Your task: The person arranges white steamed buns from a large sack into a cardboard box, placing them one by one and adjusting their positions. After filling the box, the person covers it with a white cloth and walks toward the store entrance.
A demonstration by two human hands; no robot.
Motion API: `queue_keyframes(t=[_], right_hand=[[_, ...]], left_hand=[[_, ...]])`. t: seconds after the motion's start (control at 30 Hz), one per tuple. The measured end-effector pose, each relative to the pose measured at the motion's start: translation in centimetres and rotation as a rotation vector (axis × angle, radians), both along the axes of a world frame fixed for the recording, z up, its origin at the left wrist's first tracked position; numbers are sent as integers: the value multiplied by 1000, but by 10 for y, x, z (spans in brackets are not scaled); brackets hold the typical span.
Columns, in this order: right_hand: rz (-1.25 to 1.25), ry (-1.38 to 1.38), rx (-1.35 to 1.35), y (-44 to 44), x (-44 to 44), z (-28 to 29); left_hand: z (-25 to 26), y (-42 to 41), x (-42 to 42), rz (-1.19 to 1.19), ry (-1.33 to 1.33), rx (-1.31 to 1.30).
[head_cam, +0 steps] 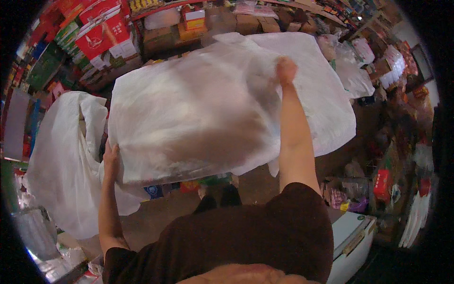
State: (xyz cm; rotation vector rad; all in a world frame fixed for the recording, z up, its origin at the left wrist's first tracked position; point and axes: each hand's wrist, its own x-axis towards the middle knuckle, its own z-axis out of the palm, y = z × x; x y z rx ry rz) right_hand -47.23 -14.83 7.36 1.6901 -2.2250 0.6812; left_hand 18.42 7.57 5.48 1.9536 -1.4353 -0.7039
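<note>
A large white sheet (142,117) is spread before me over a flat, roughly rectangular surface. My right hand (286,70), blurred, is closed in a fist on the sheet at the far right, where a fold of it rises. Beside the left edge of the covered surface, my left hand (111,159) touches the sheet near the front corner. Whether its fingers grip the material is hard to tell. Another length of white material (60,159) hangs in folds to the left of that hand.
Red printed cartons (101,33) are stacked at the far left. Cardboard boxes (248,24) line the back. Clear plastic bags (349,71) lie beyond the right end. A white chest-like cabinet (351,245) stands at my lower right, and brown floor (163,213) shows below the sheet.
</note>
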Motion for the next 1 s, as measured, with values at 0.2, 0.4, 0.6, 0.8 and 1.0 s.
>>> queue_keyframes(t=[0.2, 0.4, 0.6, 0.8, 1.0], right_hand=[[-213, -591, -145, -16, -3, 19], [250, -219, -68, -48, 39, 9], [412, -63, 359, -88, 53, -11], [-209, -717, -99, -133, -20, -51], [208, -239, 168, -101, 4, -50]], left_hand=[[-4, 8, 2, 58, -114, -77], [-5, 4, -2, 64, -127, -73], [-3, 3, -3, 94, -12, 7], [-1, -6, -17, 70, -200, -74], [-2, 1, -14, 123, -156, -70]])
